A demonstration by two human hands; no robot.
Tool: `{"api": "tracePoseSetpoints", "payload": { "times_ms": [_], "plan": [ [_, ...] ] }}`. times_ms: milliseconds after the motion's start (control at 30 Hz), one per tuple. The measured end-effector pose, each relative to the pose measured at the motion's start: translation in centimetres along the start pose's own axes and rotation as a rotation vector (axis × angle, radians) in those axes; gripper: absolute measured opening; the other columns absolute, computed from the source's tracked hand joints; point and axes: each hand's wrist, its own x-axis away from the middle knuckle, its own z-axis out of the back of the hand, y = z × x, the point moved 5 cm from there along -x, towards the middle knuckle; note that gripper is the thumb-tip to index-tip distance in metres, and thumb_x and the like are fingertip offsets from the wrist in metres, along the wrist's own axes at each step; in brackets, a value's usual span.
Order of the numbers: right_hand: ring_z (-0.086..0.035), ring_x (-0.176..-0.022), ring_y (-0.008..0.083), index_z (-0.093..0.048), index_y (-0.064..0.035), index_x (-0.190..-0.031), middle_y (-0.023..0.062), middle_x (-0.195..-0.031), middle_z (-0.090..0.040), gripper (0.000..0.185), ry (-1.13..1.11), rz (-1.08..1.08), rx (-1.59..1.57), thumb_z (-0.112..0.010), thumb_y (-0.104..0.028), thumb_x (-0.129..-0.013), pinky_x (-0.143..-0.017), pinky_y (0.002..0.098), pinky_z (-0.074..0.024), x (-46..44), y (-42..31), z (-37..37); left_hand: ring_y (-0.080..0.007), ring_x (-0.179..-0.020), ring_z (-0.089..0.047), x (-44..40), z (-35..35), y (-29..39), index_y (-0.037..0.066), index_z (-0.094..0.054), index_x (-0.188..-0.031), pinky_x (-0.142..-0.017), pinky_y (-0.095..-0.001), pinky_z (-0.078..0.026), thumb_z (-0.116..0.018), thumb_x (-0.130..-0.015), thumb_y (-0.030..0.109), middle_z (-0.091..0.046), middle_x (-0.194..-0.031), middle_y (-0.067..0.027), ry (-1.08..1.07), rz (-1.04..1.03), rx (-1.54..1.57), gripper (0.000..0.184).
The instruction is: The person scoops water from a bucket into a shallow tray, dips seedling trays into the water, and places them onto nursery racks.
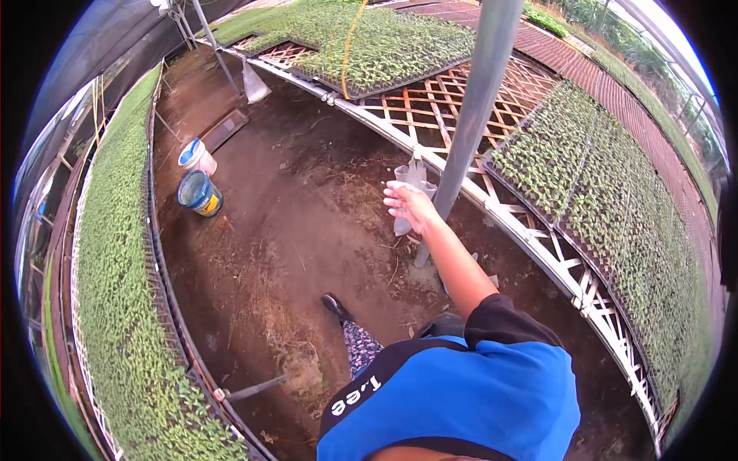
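My right hand reaches forward from a black sleeve, its fingers stretched out and loosely apart. Nothing shows in its grasp, though the palm side is partly hidden. Translucent plastic containers hang at the bench edge just behind the hand, which overlaps them in view; whether it touches them I cannot tell. Close by stands a grey metal post. My left hand is out of the picture.
Seedling trays cover the right-hand bench, which has a white rail and lattice top. Another bench of seedlings runs along the left. A blue bucket and a white bucket stand on the dirt path.
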Motion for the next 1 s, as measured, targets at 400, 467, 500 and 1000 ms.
{"api": "tracePoseSetpoints", "payload": {
  "times_ms": [400, 467, 500, 1000],
  "plan": [
    [-0.050, -0.089, 0.0217, -0.044, -0.0064, -0.108, 0.0071, -0.094, -0.051, 0.034, 0.755, 0.287, -0.286, -0.050, -0.021, -0.078, -0.072, 0.0334, -0.0423, -16.4, -8.2, 5.4, -0.0062, -0.063, -0.048, -18.4, 39.4, 39.5, 0.016, -0.048, -0.095, -0.050, -0.0191, -0.031, -0.049, -0.080, 0.033, -0.052, -0.077, 0.0057, 0.251, -0.262, 0.782, 0.023],
    [-0.049, -0.090, 0.0228, -0.043, -0.0046, -0.108, 0.0078, -0.095, -0.050, 0.034, 0.928, 0.354, -0.399, -0.050, -0.020, -0.078, -0.074, 0.0356, -0.0412, -16.3, -9.0, 9.1, -0.0055, -0.070, -0.048, -20.1, 44.1, 48.2, 0.015, -0.048, -0.095, -0.056, -0.0229, -0.032, -0.049, -0.080, 0.034, -0.053, -0.083, 0.0057, 0.232, -0.440, 0.714, 0.024],
    [-0.049, -0.088, 0.0213, -0.043, -0.0037, -0.104, 0.0078, -0.092, -0.049, 0.032, 1.027, 0.402, -0.436, -0.050, -0.020, -0.078, -0.070, 0.0352, -0.0425, -15.9, -9.2, 10.6, -0.0061, -0.070, -0.048, -20.2, 45.6, 51.9, 0.015, -0.048, -0.096, -0.057, -0.0228, -0.032, -0.049, -0.080, 0.035, -0.053, -0.083, 0.0056, 0.242, -0.464, 0.667, 0.025],
    [-0.045, -0.103, 0.0330, -0.041, -0.0009, -0.112, 0.0172, -0.115, -0.042, 0.046, 2.504, 0.116, -0.924, -0.038, -0.025, -0.073, -0.087, 0.0451, -0.0363, -8.7, -12.2, 16.6, -0.0161, -0.071, -0.051, -33.5, 33.1, 68.7, 0.007, -0.049, -0.097, -0.060, -0.0290, -0.039, -0.040, -0.074, 0.061, -0.053, -0.090, -0.0052, -0.347, -0.076, 0.249, 0.060]
  ]
}}
